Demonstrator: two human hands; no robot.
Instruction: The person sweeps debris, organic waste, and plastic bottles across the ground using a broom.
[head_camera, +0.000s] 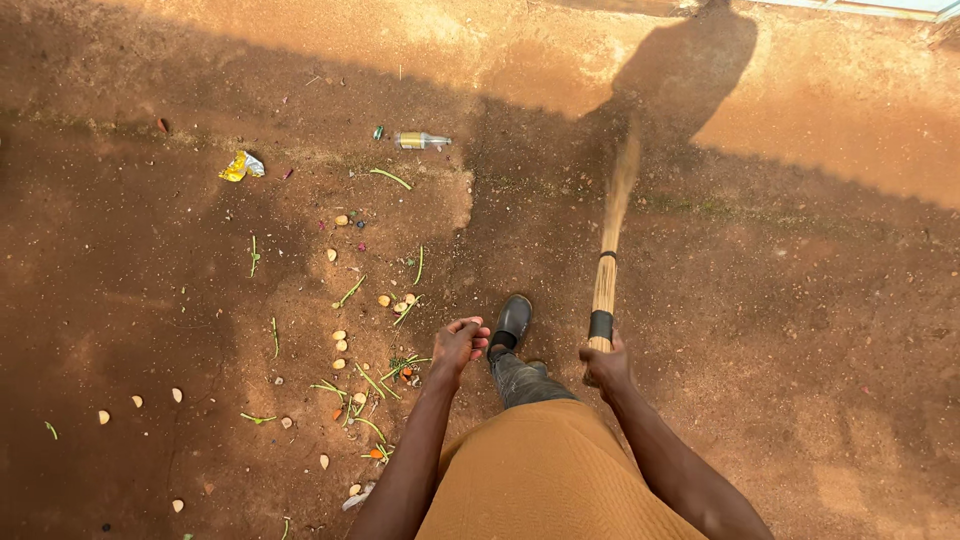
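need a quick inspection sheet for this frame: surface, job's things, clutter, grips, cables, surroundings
surface: bare reddish dirt ground, part sunlit, part in shadow.
job's things: straw broom with a dark band near the handle end, bristles blurred, pointing away from the person.
clutter: small bottle lying on its side, crumpled yellow wrapper, green stems and pale peel scraps strewn left of the foot.
grips: right hand closed on the broom's handle end; left hand loosely curled, holding nothing visible.
cables: nothing seen.
surroundings: person's shadow on the ground ahead; dark shoe stepping forward; pale edge at top right, too cropped to tell.
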